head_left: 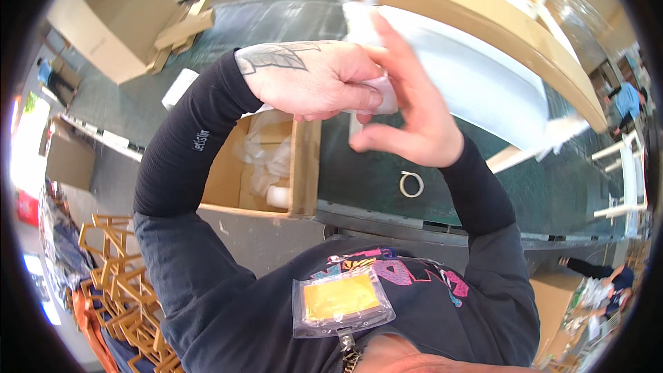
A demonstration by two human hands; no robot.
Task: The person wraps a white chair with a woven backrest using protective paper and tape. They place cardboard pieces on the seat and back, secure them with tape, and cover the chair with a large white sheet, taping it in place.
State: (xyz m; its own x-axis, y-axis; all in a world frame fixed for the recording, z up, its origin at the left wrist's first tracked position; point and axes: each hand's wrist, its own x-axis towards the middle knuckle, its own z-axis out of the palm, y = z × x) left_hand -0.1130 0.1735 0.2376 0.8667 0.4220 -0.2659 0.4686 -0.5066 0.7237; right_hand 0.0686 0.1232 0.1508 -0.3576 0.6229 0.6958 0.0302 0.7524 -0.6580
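Note:
My left hand [314, 81] is closed, thumb and fingers pinching a white, soft-looking piece of wrapping material [385, 92] above the dark green worktable [359, 173]. Close on its right, my right hand [418, 114] is slightly blurred, with thumb and fingers spread apart around the end of the white piece. Whether its fingertips touch the piece I cannot tell. Behind the hands rises a blurred white strip [360, 21]. A large white panel [463, 69] lies beyond, under a long curved-looking cardboard edge [497, 14].
A whitish tape ring [411, 184] lies on the table. An open cardboard box [304, 173] holds crumpled white wrapping. A white roll [181, 88] sits behind my left arm. Stacked wooden frames [124, 283] stand lower left. Other people [627, 100] are at the edges.

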